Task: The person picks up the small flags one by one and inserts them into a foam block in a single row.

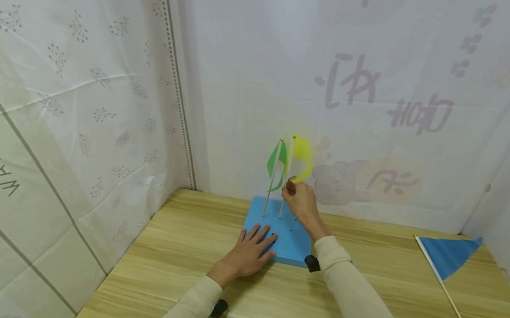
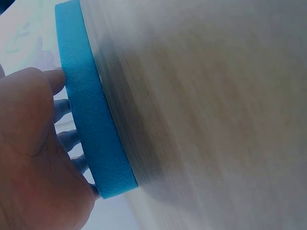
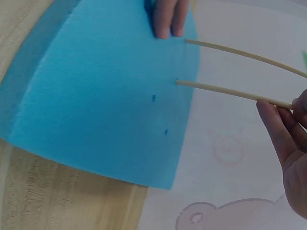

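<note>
- left hand, lower middle: fingers spread flat on the blue board, probably steadying it on the desk.
- right hand, centre: fingers pinch the stick of the yellow flag, likely keeping it upright.
- green flag stands just left, apparently propped by the board.
- blue flag lies at right.

The surface is a light yellow-brown tabletop with a streaked wood grain running mostly from side to side. Near the middle of its far edge, a thick, flat slab of bright blue foam-like material lies flat, its broad face up. Well apart to the right, a triangular blue flag on a thin, pale wooden stick lies on the wood, the pennant toward the far edge and the bare stick slanting nearer and rightward.
</note>
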Demonstrator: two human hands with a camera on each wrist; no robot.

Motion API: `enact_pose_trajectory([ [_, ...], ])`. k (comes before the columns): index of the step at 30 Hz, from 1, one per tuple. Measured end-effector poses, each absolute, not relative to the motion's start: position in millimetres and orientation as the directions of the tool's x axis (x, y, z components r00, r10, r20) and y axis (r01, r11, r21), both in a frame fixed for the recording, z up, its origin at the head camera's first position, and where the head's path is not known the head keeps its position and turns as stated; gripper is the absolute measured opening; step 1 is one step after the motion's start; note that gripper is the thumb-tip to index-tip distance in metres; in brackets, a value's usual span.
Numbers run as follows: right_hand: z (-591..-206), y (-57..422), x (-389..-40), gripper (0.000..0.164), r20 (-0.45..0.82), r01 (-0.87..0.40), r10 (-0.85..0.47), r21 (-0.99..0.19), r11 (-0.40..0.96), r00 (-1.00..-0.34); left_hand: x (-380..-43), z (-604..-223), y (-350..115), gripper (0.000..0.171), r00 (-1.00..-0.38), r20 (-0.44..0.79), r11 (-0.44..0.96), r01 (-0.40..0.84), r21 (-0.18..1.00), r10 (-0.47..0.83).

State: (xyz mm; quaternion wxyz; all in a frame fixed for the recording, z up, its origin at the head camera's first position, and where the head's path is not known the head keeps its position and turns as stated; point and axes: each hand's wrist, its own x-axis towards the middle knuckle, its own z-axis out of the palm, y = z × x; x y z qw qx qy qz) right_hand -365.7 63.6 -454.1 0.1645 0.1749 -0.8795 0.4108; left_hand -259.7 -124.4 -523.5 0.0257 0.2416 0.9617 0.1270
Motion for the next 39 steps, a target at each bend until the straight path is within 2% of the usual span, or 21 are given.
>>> enact_pose_trajectory([
  [5, -460, 63, -365, 0.008, 0.403, -0.44, -0.205, -0.673, 0.594, -0.892, -259, -523, -124, 0.058, -0.883, 0.015, 0.854, 0.459, 0.246, 0.47],
  [11, -462, 62, -366, 0.018, 0.392, -0.424, -0.197, -0.661, 0.618, -0.898, -260, -523, -124, 0.057, -0.882, 0.017, 0.853, 0.459, 0.249, 0.47],
  [22, -460, 70, -364, 0.02, 0.372, -0.4, -0.183, -0.674, 0.621, -0.91, -260, -524, -124, 0.058, -0.884, 0.013, 0.856, 0.457, 0.243, 0.468],
  [39, -451, 124, -351, 0.008, 0.439, -0.452, -0.196, -0.615, 0.646, -0.877, -259, -524, -124, 0.059, -0.883, 0.012, 0.854, 0.458, 0.245, 0.47],
])
